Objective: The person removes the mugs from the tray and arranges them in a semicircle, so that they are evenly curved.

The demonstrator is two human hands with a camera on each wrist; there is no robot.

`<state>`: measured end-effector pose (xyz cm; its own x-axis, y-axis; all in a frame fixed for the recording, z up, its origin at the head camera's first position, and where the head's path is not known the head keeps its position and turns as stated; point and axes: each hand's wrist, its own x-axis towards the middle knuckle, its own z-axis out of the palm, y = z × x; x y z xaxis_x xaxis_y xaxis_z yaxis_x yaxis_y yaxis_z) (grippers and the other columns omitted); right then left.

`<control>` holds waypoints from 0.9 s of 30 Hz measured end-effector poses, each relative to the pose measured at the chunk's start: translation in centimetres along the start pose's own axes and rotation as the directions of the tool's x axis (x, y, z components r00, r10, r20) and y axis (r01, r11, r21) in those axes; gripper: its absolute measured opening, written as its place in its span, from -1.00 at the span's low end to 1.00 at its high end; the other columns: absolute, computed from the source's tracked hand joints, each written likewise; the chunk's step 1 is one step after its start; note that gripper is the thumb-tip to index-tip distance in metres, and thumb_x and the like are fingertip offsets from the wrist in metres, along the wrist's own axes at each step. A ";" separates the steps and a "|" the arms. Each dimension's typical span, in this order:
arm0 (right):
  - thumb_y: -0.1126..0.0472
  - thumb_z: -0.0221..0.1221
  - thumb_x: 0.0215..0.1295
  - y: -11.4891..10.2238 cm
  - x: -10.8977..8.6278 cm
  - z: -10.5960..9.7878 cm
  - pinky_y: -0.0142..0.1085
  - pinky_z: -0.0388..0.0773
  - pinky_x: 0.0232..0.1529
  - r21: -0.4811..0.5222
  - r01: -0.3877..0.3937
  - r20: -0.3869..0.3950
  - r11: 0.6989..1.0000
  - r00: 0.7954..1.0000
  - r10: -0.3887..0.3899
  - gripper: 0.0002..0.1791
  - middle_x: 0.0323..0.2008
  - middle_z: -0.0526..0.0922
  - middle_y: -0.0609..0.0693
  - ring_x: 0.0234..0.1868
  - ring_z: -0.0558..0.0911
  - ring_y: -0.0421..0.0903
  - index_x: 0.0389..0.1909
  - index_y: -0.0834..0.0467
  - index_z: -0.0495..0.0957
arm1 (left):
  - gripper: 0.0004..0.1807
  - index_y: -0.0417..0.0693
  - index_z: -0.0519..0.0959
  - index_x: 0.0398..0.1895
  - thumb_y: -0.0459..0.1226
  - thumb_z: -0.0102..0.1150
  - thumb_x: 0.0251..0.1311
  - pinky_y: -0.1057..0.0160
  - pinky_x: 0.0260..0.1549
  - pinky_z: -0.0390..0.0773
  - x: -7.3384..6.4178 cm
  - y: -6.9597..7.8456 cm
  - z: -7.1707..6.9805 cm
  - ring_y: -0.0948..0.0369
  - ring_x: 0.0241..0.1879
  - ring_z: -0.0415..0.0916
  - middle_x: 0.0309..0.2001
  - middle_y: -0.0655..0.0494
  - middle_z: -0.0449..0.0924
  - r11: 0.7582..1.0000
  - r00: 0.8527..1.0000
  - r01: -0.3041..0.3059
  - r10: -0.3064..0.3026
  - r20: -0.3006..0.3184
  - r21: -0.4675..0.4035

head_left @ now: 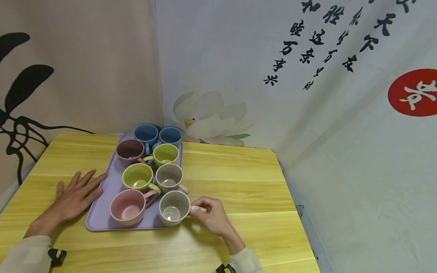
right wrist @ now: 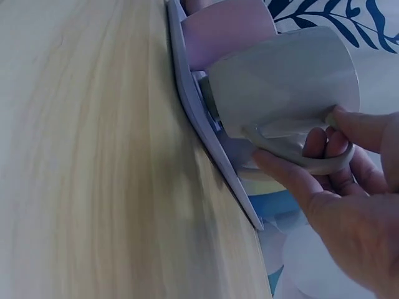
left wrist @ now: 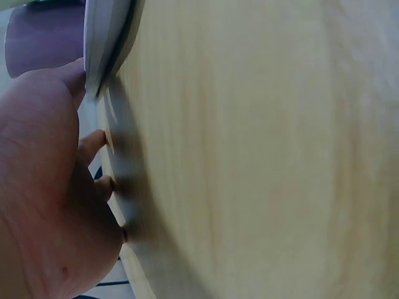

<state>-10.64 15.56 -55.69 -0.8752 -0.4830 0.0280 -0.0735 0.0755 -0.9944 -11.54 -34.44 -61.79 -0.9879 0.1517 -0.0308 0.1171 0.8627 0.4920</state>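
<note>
A light grey mug [head_left: 174, 208] is at the near right corner of the purple tray [head_left: 106, 206]. My right hand [head_left: 212, 214] pinches its handle; in the right wrist view the fingers curl around the mug's handle [right wrist: 299, 161]. Beside it on the tray are a pink mug [head_left: 128, 207] to the left and a taupe mug [head_left: 169, 177] behind. My left hand [head_left: 76, 197] lies with fingers spread at the tray's left edge. In the left wrist view, fingertips of the left hand [left wrist: 50, 187] touch the tray's side [left wrist: 106, 37] and the tabletop.
Farther back on the tray stand two yellow-green mugs [head_left: 137, 176], a mauve mug [head_left: 130, 151] and two blue mugs [head_left: 146, 134]. Under the tray is a wooden table [head_left: 239, 178]. A printed cloth backdrop [head_left: 218, 57] hangs behind the table's far edge.
</note>
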 end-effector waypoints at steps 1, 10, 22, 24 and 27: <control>0.51 0.40 0.40 0.0 -0.2 -0.2 -0.39 0.85 0.01 0.001 0.008 -0.003 1.000 1.000 -0.008 -0.82 0.00 0.74 0.57 -0.07 0.78 -0.34 -0.04 0.51 0.70 | -0.28 0.24 0.00 0.90 0.09 -0.20 0.84 -0.87 0.43 -0.63 0.0 0.0 0.0 -0.69 0.73 -0.47 0.85 -0.44 -0.23 1.000 1.000 -0.001 0.001 -0.003 0.001; 0.42 0.40 0.49 -0.2 -1.7 -2.0 -0.09 0.88 0.11 0.012 0.035 -0.005 0.999 0.999 -0.035 -0.80 0.02 0.73 0.59 -0.02 0.83 -0.25 -0.01 0.49 0.69 | -0.28 0.24 -0.01 0.90 0.09 -0.19 0.83 -0.85 0.43 -0.65 0.0 0.1 -0.1 -0.69 0.73 -0.49 0.85 -0.43 -0.24 1.000 1.000 0.000 0.000 -0.001 -0.003; 0.45 0.38 0.50 0.3 -3.6 -5.9 0.06 0.88 0.09 -0.043 0.061 -0.018 0.997 0.998 -0.061 -0.84 -0.01 0.73 0.58 -0.01 0.85 -0.24 -0.01 0.46 0.71 | -0.28 0.24 0.00 0.90 0.09 -0.18 0.83 -0.87 0.42 -0.63 -0.1 0.1 -0.1 -0.70 0.72 -0.47 0.84 -0.44 -0.22 1.000 1.000 0.000 0.000 -0.003 -0.005; 0.46 0.37 0.49 0.4 -3.8 -6.5 0.01 0.89 0.08 -0.046 0.062 -0.022 0.997 0.998 -0.063 -0.84 -0.01 0.73 0.59 -0.01 0.85 -0.23 -0.01 0.46 0.71 | -0.28 0.24 -0.01 0.90 0.09 -0.19 0.83 -0.87 0.42 -0.63 -0.1 0.1 -0.1 -0.70 0.73 -0.48 0.84 -0.44 -0.23 1.000 1.000 0.003 -0.003 -0.001 -0.005; 0.47 0.38 0.49 0.6 -4.1 -7.3 -0.13 0.90 0.07 -0.044 0.060 -0.033 0.997 0.998 -0.062 -0.84 -0.01 0.73 0.59 -0.02 0.85 -0.23 -0.01 0.46 0.71 | -0.28 0.24 0.00 0.90 0.09 -0.19 0.83 -0.87 0.42 -0.63 0.0 0.2 -0.1 -0.70 0.73 -0.48 0.84 -0.44 -0.22 1.000 1.000 0.004 -0.004 -0.004 -0.007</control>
<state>-10.58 24.01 -55.63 -0.8843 -0.4576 0.0929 -0.1475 0.0849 -0.9854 -11.48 -34.35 -61.64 -0.9888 0.1466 -0.0293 0.1127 0.8597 0.4983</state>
